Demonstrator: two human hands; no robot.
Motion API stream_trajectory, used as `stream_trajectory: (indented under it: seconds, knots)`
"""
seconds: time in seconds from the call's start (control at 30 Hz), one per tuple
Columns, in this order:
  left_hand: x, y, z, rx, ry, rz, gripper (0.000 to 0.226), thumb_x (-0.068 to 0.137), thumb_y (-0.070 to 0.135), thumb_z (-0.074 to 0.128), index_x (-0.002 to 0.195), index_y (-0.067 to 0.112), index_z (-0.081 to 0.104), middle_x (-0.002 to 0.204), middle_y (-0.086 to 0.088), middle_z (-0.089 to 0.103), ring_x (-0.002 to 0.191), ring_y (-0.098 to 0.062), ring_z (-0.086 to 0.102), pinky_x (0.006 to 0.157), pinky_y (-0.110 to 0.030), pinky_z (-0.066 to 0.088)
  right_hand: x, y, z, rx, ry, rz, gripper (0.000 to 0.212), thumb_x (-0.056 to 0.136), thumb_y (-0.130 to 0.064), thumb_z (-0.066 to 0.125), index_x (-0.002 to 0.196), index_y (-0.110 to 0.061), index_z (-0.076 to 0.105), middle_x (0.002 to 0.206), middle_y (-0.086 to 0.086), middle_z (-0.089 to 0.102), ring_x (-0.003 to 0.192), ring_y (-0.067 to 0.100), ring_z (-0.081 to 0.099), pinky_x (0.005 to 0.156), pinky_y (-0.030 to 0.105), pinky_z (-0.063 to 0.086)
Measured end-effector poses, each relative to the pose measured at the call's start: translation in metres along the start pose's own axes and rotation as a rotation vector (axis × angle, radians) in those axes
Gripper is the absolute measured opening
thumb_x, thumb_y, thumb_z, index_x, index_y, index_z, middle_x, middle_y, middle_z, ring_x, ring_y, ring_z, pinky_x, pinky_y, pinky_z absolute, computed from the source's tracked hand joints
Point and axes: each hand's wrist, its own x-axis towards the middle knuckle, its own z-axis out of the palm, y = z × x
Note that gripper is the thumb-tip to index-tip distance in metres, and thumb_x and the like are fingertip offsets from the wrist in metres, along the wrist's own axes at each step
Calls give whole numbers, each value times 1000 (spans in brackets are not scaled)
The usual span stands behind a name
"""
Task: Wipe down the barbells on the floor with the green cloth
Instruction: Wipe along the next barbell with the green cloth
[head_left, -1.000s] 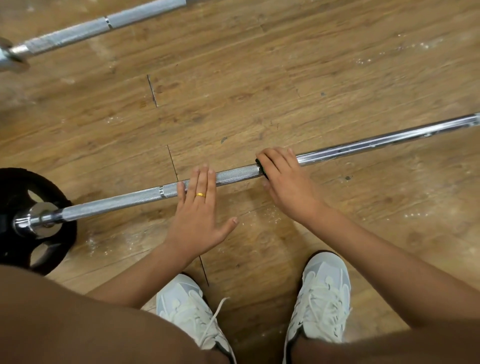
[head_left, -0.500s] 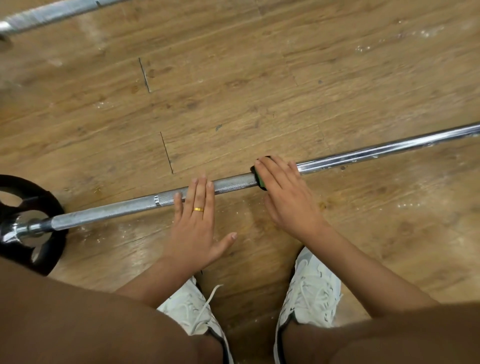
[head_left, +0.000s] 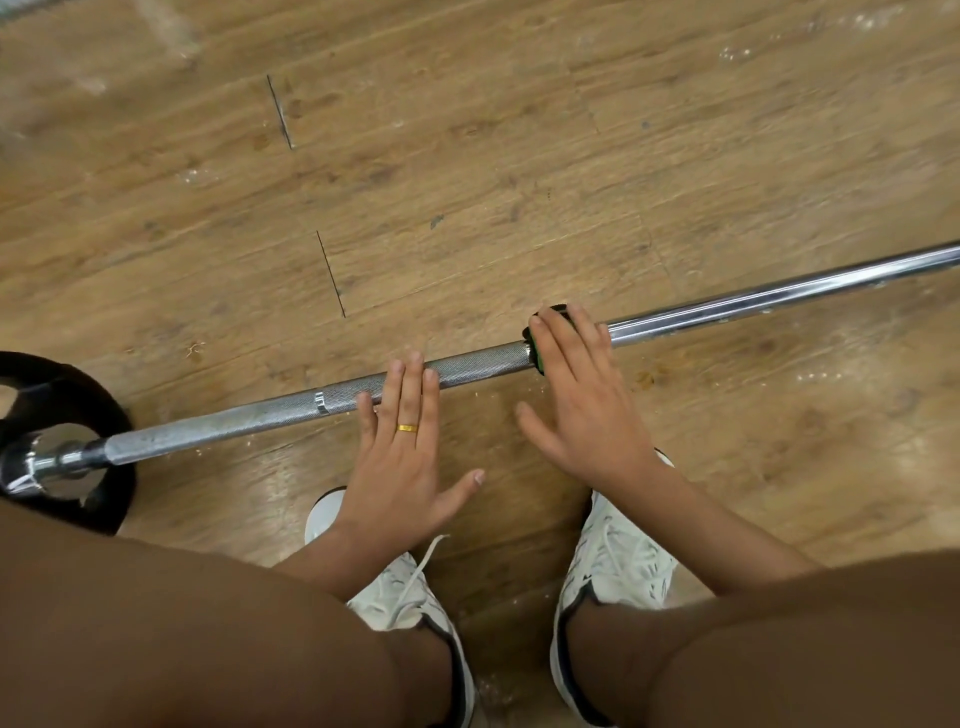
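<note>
Your flat right hand (head_left: 582, 395) presses the green cloth (head_left: 538, 364) onto the long steel barbell (head_left: 478, 366) running left-right; your flat left hand (head_left: 402, 457) rests alongside.

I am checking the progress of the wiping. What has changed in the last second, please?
Little. The right hand flattened on the green cloth and its thumb spread out from the barbell; it slid no visible way along it. The left hand still rests flat on the knurled part, and the cloth still sits at the knurling's end.
</note>
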Motion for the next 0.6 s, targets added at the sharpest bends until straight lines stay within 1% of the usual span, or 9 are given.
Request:
stream_trajectory:
  seconds: [0.1, 0.17, 0.27, 0.33, 0.43, 0.53, 0.6]
  knots:
    - [-7, 0, 2, -15, 15, 22, 109, 92, 75, 40, 159, -1, 0, 169, -18, -6, 156, -35, -3, 124, -55, -3, -6, -7, 4, -43, -62, -88, 79, 91, -41, 58, 155, -5, 28, 163, 11, 26, 155, 28, 7, 125, 47, 11]
    - [-12, 0, 3, -23, 23, 32, 107, 92, 74, 39, 160, 0, 1, 169, -17, -4, 156, -35, -2, 124, -55, -3, -8, 3, -1, -93, -91, -131, 77, 95, -42, 53, 157, -7, 24, 164, 10, 24, 155, 25, 7, 126, 44, 7]
    - [-19, 1, 5, -27, 29, 41, 106, 93, 74, 38, 160, -1, 3, 169, -18, -3, 156, -35, 0, 125, -53, -5, -13, 19, -13, -74, -98, -73, 73, 99, -44, 49, 158, -9, 22, 162, 10, 26, 154, 23, 11, 126, 40, 3]
    - [-22, 3, 7, -25, 36, 45, 105, 94, 73, 38, 159, -1, 4, 169, -18, -2, 156, -36, 1, 125, -52, -7, -17, 19, -16, -53, -85, -38, 74, 98, -45, 50, 156, -6, 25, 161, 11, 28, 154, 25, 11, 126, 43, 4]
    - [-28, 4, 10, -29, 43, 54, 104, 94, 72, 40, 159, -2, 5, 168, -19, -1, 156, -36, 1, 124, -51, -8, -27, 7, -11, -60, -79, -51, 76, 96, -46, 52, 155, -4, 28, 162, 13, 27, 154, 28, 9, 125, 48, 8]
    - [-34, 6, 11, -36, 35, 63, 103, 95, 71, 40, 160, 0, 5, 168, -19, -1, 156, -36, 1, 125, -50, -7, -34, 8, -8, -108, -105, -110, 75, 99, -47, 46, 157, -5, 24, 164, 12, 23, 155, 27, 7, 125, 48, 9]
    - [-38, 6, 11, -37, 28, 71, 101, 95, 71, 38, 160, 0, 4, 169, -18, -1, 156, -35, 1, 125, -50, -6, -38, 18, -12, -121, -102, -115, 71, 102, -48, 42, 158, -7, 22, 164, 10, 22, 155, 25, 7, 125, 47, 10]
